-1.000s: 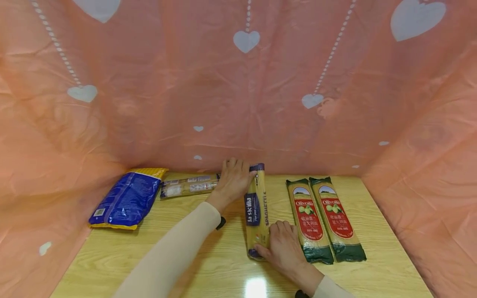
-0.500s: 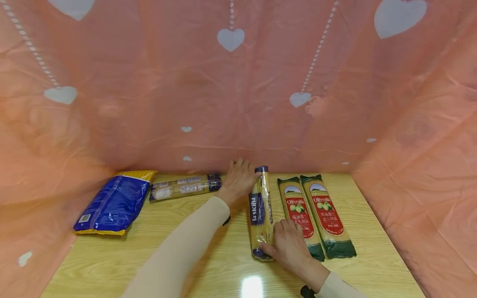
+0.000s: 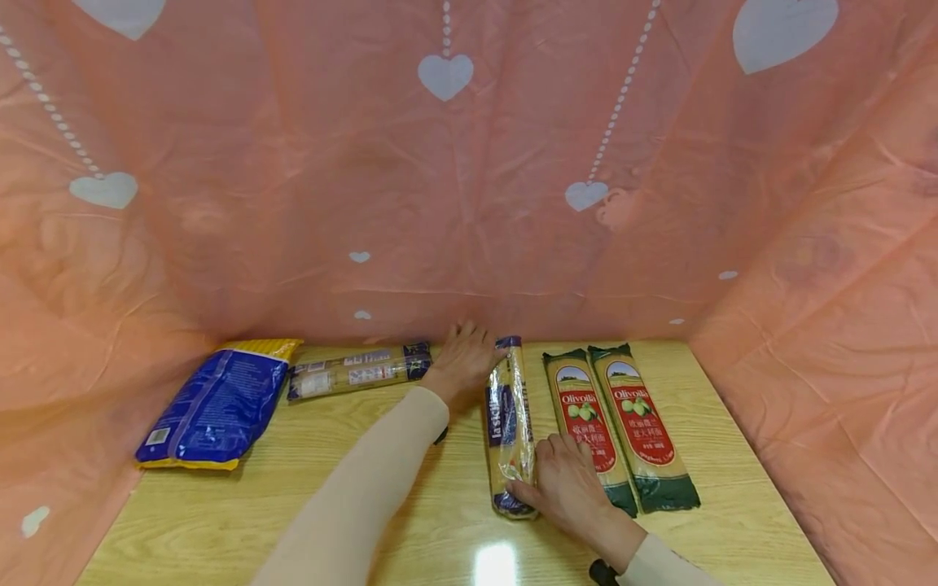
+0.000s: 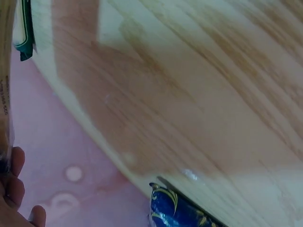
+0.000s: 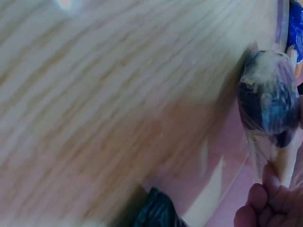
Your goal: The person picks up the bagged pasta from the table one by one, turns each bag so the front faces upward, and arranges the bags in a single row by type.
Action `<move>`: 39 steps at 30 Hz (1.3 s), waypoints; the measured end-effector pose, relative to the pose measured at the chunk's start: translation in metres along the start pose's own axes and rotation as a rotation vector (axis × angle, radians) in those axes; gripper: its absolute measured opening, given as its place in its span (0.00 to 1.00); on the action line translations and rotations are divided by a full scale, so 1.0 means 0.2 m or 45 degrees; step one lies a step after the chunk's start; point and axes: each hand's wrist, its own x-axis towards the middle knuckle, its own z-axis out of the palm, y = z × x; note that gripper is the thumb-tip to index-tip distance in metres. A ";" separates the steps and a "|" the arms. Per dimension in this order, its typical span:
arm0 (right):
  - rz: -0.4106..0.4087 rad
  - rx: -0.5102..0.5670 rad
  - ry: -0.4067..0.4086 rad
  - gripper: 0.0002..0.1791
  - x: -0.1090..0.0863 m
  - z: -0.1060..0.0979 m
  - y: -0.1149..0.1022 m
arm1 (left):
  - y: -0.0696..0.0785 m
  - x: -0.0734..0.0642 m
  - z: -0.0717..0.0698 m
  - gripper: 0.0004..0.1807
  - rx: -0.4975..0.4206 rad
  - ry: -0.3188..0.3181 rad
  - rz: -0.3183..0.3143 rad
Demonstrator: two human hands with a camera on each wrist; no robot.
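Observation:
A clear pack of spaghetti [image 3: 510,423] with a purple "la sicilia" label stands lengthwise in the middle of the head view, between both hands. My left hand [image 3: 466,358] grips its far end, the thumb across the top. At the near end, my right hand [image 3: 567,480] holds the pack from the right side, thumb on the purple tip. In the right wrist view, the pack's dark end [image 5: 267,97] shows close to curled fingertips [image 5: 258,196]. Only a sliver of the pack [image 4: 5,85] appears at the left wrist view's edge, beside a few fingers.
Two green-ended Olivoila pasta packs [image 3: 642,431] lie side by side to the right. Behind the left forearm lies another spaghetti packaging [image 3: 359,372], near the back edge. A blue and yellow bag [image 3: 216,407] sits at the left. Pink heart-patterned sheeting [image 3: 469,203] encloses the wooden table [image 3: 242,521].
The spaghetti pack has turned about its length, so its label faces further left and the SPAGHETTI lettering is mostly lost. Both hands keep their hold. The head view has shifted slightly right.

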 end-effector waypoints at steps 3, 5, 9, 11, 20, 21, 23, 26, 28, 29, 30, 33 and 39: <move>0.004 0.004 -0.020 0.31 0.00 0.00 0.00 | 0.01 0.01 0.02 0.27 -0.001 -0.040 -0.024; 0.007 0.008 -0.041 0.31 0.00 -0.01 0.00 | 0.01 0.02 0.02 0.28 -0.008 -0.078 -0.044; 0.043 0.038 -0.131 0.30 0.01 -0.02 0.02 | 0.03 0.03 0.03 0.30 -0.025 -0.154 -0.043; 0.066 0.049 -0.184 0.30 0.01 -0.04 0.02 | 0.04 0.01 0.03 0.31 -0.044 -0.204 -0.036; 0.022 -0.143 -0.088 0.40 0.01 -0.04 0.01 | 0.07 -0.10 0.02 0.28 -0.030 -0.300 -0.001; -0.001 -0.162 -0.049 0.41 0.00 -0.03 0.00 | 0.08 -0.11 0.02 0.29 -0.035 -0.309 0.005; -0.047 -0.178 0.006 0.42 -0.01 -0.02 -0.01 | 0.09 -0.15 0.02 0.30 -0.046 -0.323 0.020; -0.100 -0.159 -0.006 0.41 -0.03 0.00 -0.03 | 0.11 -0.22 0.04 0.33 -0.083 -0.351 0.025; -0.119 -0.152 -0.043 0.39 -0.04 0.01 -0.04 | 0.13 -0.27 0.05 0.35 -0.114 -0.369 0.032; -0.128 -0.148 -0.059 0.38 -0.04 0.01 -0.04 | 0.14 -0.30 0.05 0.36 -0.135 -0.384 0.038; -0.133 -0.152 -0.078 0.38 -0.04 0.02 -0.04 | 0.15 -0.32 0.06 0.38 -0.167 -0.400 0.040; -0.137 -0.166 -0.119 0.37 -0.05 0.03 -0.04 | 0.17 -0.38 0.08 0.43 -0.264 -0.463 0.047; -0.115 -0.159 -0.156 0.38 -0.07 0.03 -0.02 | 0.20 -0.42 0.09 0.47 -0.367 -0.511 0.057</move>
